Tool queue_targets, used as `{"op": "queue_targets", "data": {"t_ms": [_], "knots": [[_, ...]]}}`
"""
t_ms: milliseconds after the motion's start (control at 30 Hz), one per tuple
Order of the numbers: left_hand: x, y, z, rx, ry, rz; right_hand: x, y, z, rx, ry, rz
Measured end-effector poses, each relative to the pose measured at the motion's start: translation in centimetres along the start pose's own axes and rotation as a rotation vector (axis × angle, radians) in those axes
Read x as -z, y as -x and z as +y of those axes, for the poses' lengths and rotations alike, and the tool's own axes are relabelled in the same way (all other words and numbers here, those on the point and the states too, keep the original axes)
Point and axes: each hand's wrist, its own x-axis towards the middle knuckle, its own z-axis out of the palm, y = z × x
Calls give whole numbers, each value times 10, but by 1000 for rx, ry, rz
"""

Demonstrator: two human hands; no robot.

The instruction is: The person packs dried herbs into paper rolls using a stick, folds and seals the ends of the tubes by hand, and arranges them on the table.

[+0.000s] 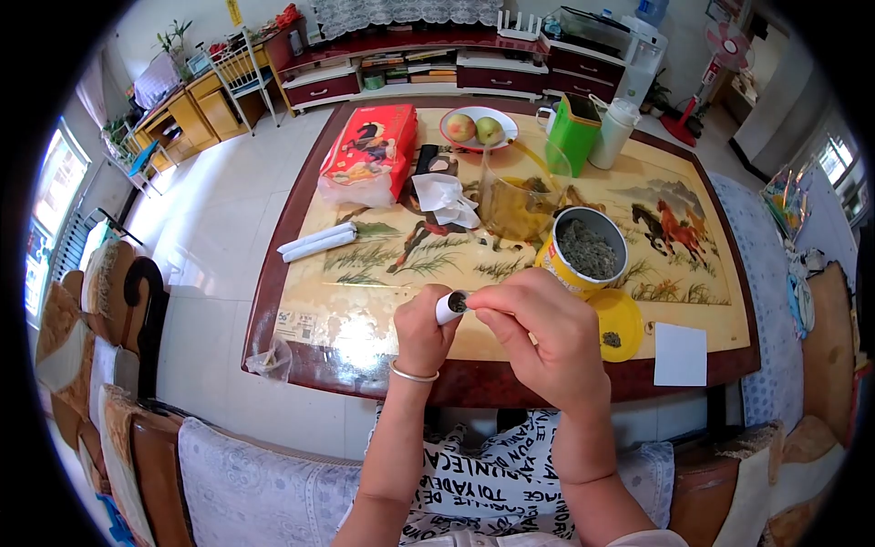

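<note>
A white paper tube (447,310) with dark material in its open end is held upright in my left hand (423,330). My right hand (544,337) pinches at the tube's mouth; what lies between its fingertips is too small to name. Beyond my right hand, a yellow can (563,266) full of dark dried leaves stands tilted. Beside it a yellow lid (627,314) holds a small pile of the same leaves. A square white sheet (680,356) lies right of the lid. White rolled tubes (317,242) rest on the table's left part.
On the table (492,371) stand a glass pitcher (515,205) with yellowish liquid, a red tissue pack (369,150), crumpled tissue (445,199), a fruit plate (504,117), a green box (572,137) and a white bottle (615,134). A plastic bag (271,361) lies near the left corner.
</note>
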Motion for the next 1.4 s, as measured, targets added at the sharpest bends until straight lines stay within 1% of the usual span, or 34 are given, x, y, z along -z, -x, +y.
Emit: {"op": "queue_targets", "data": {"t_ms": [100,300,367,500,567,600,667,700,800,867,900,967,1067,1100,1167,1300,1400], "knots": [[2,-1,1,-2,-13,-3,-2,0,1,15,26,21],[-1,0,-2,-5,-28,-9,-8,1,5,41,65,-12],[-2,0,-1,16,-8,-1,-3,-1,-1,-41,27,59],[-3,-1,0,14,-9,2,-1,-1,-4,-73,7,63],[-3,-1,0,8,20,6,-6,0,3,-7,-41,-6],[-3,0,-1,9,20,5,-6,0,4,-9,-42,-6],[-3,2,-3,-2,10,-9,-3,0,3,-94,-57,-90],[-3,1,-1,-2,8,-9,-1,0,2,-93,-59,-90],[-4,1,3,-6,39,-20,3,-1,0,-121,-101,-61],[-6,2,5,30,32,-13,2,-2,0,-118,-124,56],[-7,2,5,31,35,-15,0,-1,2,-121,-122,57],[-7,3,4,13,20,-13,-6,1,11,-50,-81,-3],[-10,5,3,53,69,-24,-6,1,15,-39,-52,-26],[-10,5,4,53,67,-25,-5,1,13,-39,-53,-26],[-10,3,7,104,79,-19,-1,-1,7,-135,-115,16],[-11,5,4,104,99,-18,1,-2,7,-125,-99,17],[-11,5,3,75,58,-23,-2,1,12,-90,-61,-34]]}}
